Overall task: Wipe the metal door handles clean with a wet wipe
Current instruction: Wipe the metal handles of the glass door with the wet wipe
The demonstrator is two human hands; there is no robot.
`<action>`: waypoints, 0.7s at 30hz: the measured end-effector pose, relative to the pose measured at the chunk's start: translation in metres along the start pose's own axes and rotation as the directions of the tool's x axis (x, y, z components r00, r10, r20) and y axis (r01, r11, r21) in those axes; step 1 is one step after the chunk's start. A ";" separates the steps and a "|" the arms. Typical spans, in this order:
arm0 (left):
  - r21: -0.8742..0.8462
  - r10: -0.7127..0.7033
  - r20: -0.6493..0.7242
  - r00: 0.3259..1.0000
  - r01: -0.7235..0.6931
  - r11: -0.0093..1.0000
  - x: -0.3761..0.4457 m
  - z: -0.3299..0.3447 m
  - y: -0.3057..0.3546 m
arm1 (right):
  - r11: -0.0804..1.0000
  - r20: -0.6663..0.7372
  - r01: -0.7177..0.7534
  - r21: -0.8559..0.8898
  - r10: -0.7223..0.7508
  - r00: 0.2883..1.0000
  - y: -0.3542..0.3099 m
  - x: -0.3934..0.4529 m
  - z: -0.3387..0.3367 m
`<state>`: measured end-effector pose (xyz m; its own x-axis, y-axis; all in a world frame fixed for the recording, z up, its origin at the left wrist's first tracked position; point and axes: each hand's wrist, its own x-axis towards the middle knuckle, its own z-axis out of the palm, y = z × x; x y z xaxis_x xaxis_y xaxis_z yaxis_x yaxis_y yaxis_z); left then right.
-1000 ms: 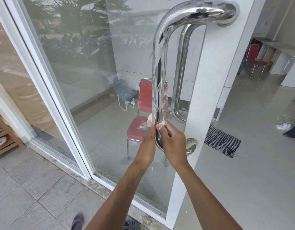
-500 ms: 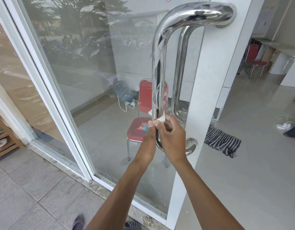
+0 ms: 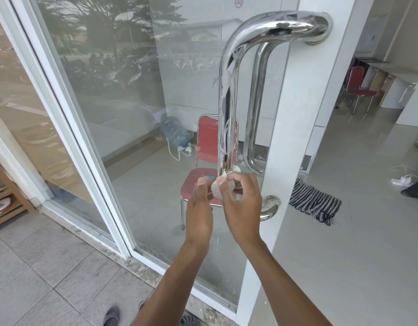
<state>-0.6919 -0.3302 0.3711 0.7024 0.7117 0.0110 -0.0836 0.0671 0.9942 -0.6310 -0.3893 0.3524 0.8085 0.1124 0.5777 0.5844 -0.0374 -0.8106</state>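
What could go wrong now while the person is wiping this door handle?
1. The wet wipe is bunched small at the bottom of the outer handle; the streaks higher up may stay.
2. Only the right hand pinches the wipe; the left hand is open beside it, so the wipe might slip.
3. The inner handle behind the glass could be forgotten.

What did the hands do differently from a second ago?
Both hands slid the wet wipe a little way up the near door handle. The left hand has loosened and come off the bar; the right hand still pinches the wipe against it. The door, red chair and striped cloth stayed put.
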 end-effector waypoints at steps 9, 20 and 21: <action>-0.023 0.161 -0.179 0.971 -0.167 0.986 -0.020 0.010 -0.006 | 0.999 0.057 0.016 -0.050 -0.013 0.998 -0.001 -0.005 -0.003; 0.216 0.198 0.103 0.975 -0.216 0.952 -0.002 0.022 0.002 | 0.951 0.036 -0.147 0.272 0.143 0.989 -0.002 0.010 -0.004; 0.223 0.192 0.106 0.976 -0.211 0.952 0.002 0.024 0.004 | 0.941 0.012 -0.151 0.303 0.155 0.988 0.001 0.013 -0.004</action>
<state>-0.6746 -0.3453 0.3780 0.7441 0.6334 0.2125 -0.0699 -0.2426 0.9676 -0.6197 -0.3914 0.3595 0.8884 0.1168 0.4439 0.4067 0.2483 -0.8792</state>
